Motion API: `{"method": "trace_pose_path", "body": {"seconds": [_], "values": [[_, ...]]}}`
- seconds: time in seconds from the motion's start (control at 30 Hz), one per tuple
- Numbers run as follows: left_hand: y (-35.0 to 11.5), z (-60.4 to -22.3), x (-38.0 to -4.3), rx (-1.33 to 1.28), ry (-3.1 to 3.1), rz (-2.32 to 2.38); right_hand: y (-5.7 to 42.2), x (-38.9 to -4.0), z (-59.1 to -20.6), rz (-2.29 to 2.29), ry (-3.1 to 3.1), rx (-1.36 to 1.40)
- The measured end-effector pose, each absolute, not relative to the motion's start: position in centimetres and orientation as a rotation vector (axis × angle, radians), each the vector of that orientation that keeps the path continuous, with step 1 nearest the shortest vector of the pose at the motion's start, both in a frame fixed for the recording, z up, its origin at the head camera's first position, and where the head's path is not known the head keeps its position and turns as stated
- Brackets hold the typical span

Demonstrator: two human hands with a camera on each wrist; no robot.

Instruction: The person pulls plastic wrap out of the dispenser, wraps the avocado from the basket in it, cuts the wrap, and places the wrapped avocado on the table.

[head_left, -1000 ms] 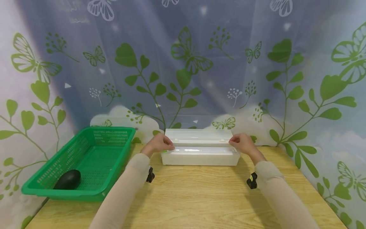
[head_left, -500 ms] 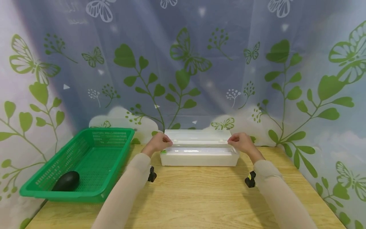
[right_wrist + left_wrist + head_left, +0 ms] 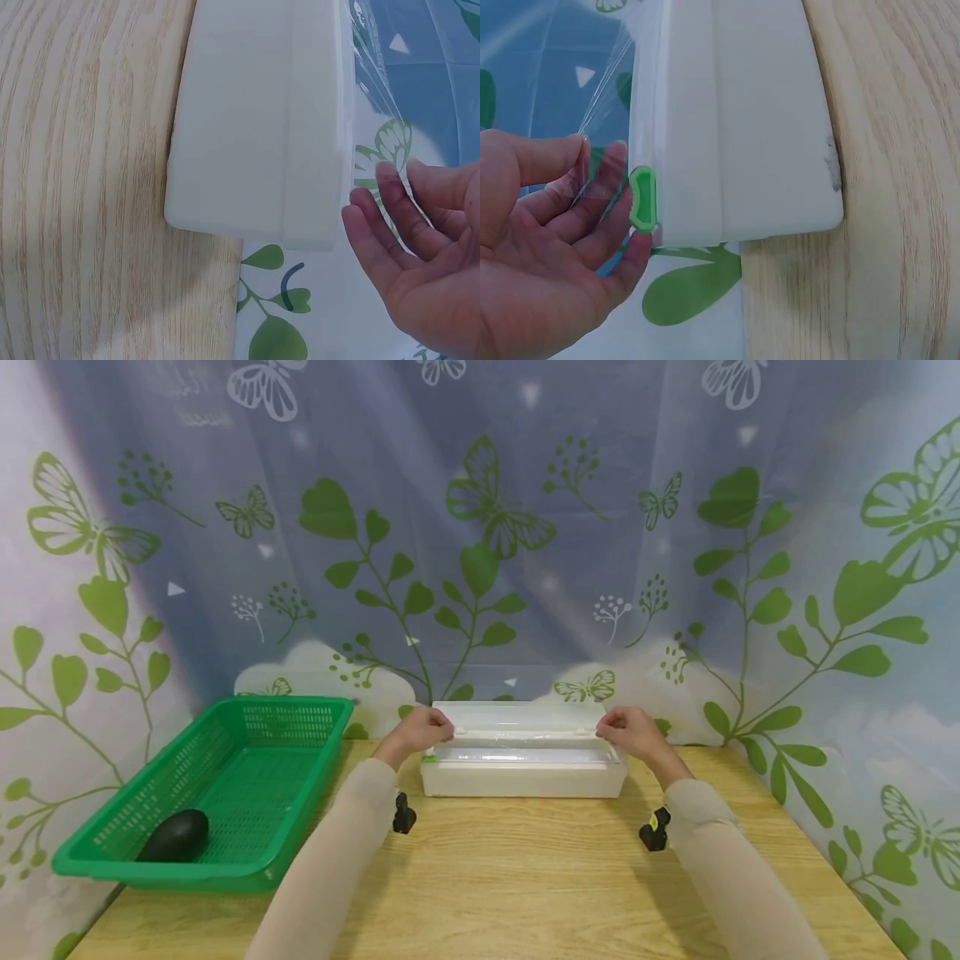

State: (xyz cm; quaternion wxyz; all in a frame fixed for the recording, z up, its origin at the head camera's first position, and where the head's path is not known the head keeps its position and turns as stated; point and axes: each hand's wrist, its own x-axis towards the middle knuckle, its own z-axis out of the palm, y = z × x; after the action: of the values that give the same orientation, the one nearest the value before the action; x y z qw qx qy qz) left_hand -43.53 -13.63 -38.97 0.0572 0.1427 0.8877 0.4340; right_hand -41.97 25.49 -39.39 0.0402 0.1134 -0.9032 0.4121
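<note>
A white cling film dispenser box [image 3: 523, 782] stands at the back of the table with its translucent lid [image 3: 517, 713] raised. My left hand [image 3: 422, 732] pinches one corner of the clear cling film [image 3: 606, 94] between thumb and fingers, just above the box's left end. Beside those fingers, a green slider [image 3: 643, 199] sits at the end of the box's edge. Over the right end, my right hand [image 3: 633, 732] pinches the other corner of the film, which runs taut and creased from its fingertips in the right wrist view. The film is hard to make out in the head view.
To the left stands a green plastic basket [image 3: 306, 814] with a dark, glossy eggplant-like object [image 3: 176, 836] in its near corner. A patterned curtain [image 3: 525, 610] hangs close behind the box. Wooden tabletop [image 3: 517, 877] stretches between the forearms.
My left fingertips have lifted slightly off the box's front edge, drawing the film up. The right hand has barely moved, and the view has shifted a little.
</note>
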Motion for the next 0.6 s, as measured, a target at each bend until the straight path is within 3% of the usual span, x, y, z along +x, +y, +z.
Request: {"method": "trace_pose_path", "body": {"seconds": [0.6], "values": [[-13.48, -38.33, -43.72, 0.341, 2.463, 1.585, 25.33, -41.83, -39.19, 1.431, -2.653, 0.383]]}}
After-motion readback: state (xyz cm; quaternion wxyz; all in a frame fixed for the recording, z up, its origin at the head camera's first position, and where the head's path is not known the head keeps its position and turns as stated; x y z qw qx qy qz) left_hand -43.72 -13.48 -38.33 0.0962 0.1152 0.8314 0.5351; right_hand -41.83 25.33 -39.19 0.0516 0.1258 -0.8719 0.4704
